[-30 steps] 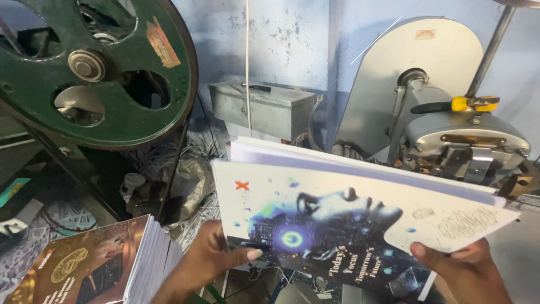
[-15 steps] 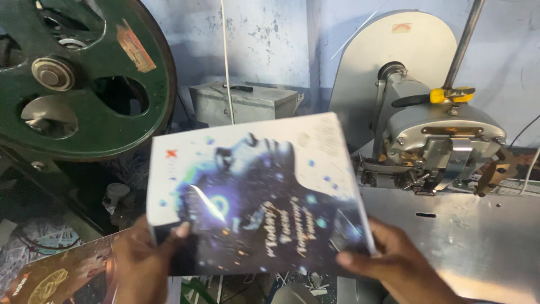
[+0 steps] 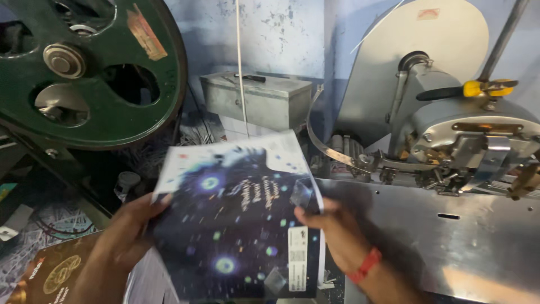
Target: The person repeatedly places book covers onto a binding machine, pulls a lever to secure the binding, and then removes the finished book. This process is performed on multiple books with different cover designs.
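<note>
The booklet [image 3: 236, 219], swung lower and flatter than before, is gripped by the left hand [image 3: 126, 233] at 9 o'clock and right hand [image 3: 332, 231] at 3 o'clock, not yet on the steel table [image 3: 450, 236].

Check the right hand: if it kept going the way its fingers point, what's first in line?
The right hand points leftward with its fingers on the dark printed booklet, so it meets the booklet at once. Past that, probably the left hand gripping the opposite edge, though depth is unclear.
</note>
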